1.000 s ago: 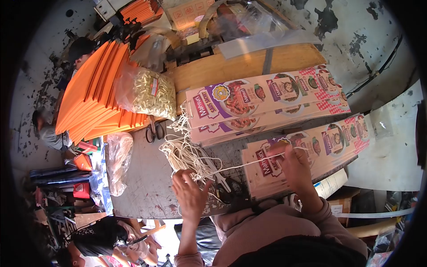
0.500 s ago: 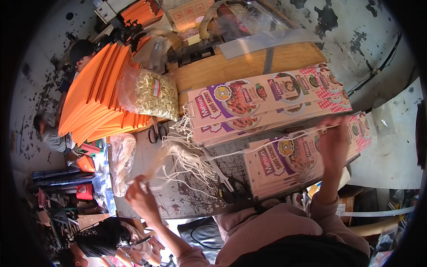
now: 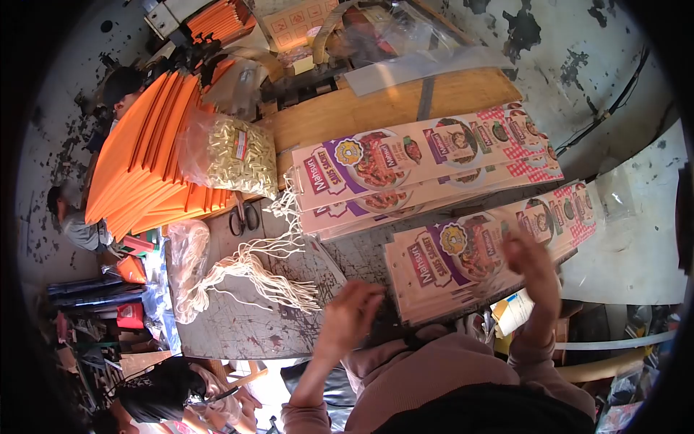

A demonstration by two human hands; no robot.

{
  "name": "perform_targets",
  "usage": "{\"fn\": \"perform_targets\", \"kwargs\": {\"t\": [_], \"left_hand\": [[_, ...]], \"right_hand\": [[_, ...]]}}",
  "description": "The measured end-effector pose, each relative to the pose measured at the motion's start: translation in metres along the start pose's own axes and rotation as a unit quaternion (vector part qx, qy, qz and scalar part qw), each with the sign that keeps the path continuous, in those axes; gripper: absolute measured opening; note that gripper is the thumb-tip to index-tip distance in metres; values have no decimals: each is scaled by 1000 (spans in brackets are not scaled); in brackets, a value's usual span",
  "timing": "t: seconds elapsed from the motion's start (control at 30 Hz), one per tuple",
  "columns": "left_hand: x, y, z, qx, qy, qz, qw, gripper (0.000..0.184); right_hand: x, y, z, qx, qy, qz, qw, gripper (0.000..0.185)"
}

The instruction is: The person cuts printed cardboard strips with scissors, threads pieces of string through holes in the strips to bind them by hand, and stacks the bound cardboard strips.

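My left hand [image 3: 350, 316] is over the worktable just left of the lower stack of printed cards [image 3: 426, 271], its fingers curled. It covers the spot where the scissor handles lay; only the grey blades [image 3: 327, 260] show beyond it. What the fingers hold, if anything, is hidden. My right hand [image 3: 531, 260] is above the right part of that stack, its fingers smeared by motion. A bundle of white cords [image 3: 264, 278] lies loose on the table to the left. More cords hang from the upper card stack [image 3: 390, 170] at its left end.
A bag of gold-coloured small pieces [image 3: 238, 155] stands beside fanned orange sheets [image 3: 148, 155]. Black-handled scissors [image 3: 244, 217] lie below the bag. A clear plastic bag [image 3: 189, 253] sits at the table's left edge. Another person [image 3: 163, 390] is at the lower left.
My left hand has moved right from the cord bundle to the scissors beside the cards. My right hand has come down and left; the cord stretched across the cards is no longer visible.
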State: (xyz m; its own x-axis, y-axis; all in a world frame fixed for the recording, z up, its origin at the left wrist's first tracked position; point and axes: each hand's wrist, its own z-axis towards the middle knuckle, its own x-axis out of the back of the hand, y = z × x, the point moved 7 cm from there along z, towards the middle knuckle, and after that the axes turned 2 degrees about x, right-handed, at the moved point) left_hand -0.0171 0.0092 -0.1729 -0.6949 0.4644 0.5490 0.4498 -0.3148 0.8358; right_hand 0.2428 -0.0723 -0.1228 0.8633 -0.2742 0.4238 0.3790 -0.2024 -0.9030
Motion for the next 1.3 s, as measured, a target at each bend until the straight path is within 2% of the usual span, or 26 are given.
{"fn": "perform_targets", "kwargs": {"t": [0.03, 0.07, 0.13, 0.2, 0.27, 0.3, 0.37, 0.4, 0.47, 0.5, 0.53, 0.6, 0.67, 0.73, 0.77, 0.83, 0.87, 0.93, 1.07, 1.13, 1.17, 1.23, 1.3], "left_hand": [[-17, 8, 1, -11, -27, -10, 1000, 19], [-28, 4, 0, -10, -25, -12, 1000, 19], [-39, -12, -2, 1, -4, -36, 999, 21], [-38, -11, -3, 17, -7, -68, 997, 22], [-36, -13, -4, 35, -8, -100, 994, 23], [-37, -16, -5, 43, -8, -113, 993, 25], [-39, -25, -7, 55, -7, -127, 990, 26], [-43, -35, -8, 65, -12, -166, 984, 26], [-50, -48, -12, 74, -22, -203, 976, 25], [-51, -58, -14, 112, -3, -248, 962, 25], [-51, -66, -16, 152, 17, -291, 944, 24], [-50, -70, -17, 167, 4, -313, 935, 23], [-47, -74, -19, 182, -3, -335, 924, 23], [-48, -82, -24, 245, -44, -339, 907, 22], [-46, -84, -25, 248, -43, -338, 907, 22], [-51, -87, -27, 278, -81, -371, 882, 24], [-51, -89, -27, 278, -84, -371, 882, 24], [-52, -89, -27, 254, -87, -381, 885, 23], [-49, -85, -25, 229, -90, -355, 902, 22], [-38, -72, -22, 198, -105, -178, 958, 22], [-35, -69, -23, 198, -105, -179, 958, 22], [-23, -57, -20, 134, -64, -134, 980, 22], [-19, -57, -22, 142, -66, -107, 982, 23]], "right_hand": [[-19, -9, 5, 105, -35, -48, 993, 48], [-25, 1, 11, 106, -38, -49, 992, 48], [-48, 13, 18, 166, -148, -55, 973, 56], [-49, 39, 33, 157, -149, -78, 973, 50], [-26, 62, 53, 167, 80, -130, 974, 37], [-33, 69, 57, 168, 78, -129, 974, 37], [-38, 87, 65, 100, 103, -145, 979, 36], [-44, 86, 65, 99, 102, -145, 979, 36], [-66, 72, 59, 171, 59, -97, 979, 29], [-76, 63, 54, 260, 76, -129, 954, 20], [-82, 55, 51, 259, 78, -129, 954, 20], [-93, 54, 48, 131, 39, -49, 989, 17], [-99, 56, 45, 122, 23, -39, 991, 18], [-106, 30, 31, 272, 13, -154, 950, 20], [-106, 22, 26, 270, 11, -153, 950, 20], [-122, 3, 14, 281, -80, -214, 932, 17], [-126, -2, 11, 279, -79, -215, 933, 17], [-135, -20, 0, 347, -39, -259, 901, 13], [-149, -18, -2, 351, -59, -243, 902, 16], [-152, -15, -3, 363, -55, -231, 901, 16], [-153, -15, -3, 363, -55, -231, 901, 16], [-156, -15, -4, 374, -65, -251, 890, 16], [-157, -19, -5, 382, -61, -273, 881, 16]]}}
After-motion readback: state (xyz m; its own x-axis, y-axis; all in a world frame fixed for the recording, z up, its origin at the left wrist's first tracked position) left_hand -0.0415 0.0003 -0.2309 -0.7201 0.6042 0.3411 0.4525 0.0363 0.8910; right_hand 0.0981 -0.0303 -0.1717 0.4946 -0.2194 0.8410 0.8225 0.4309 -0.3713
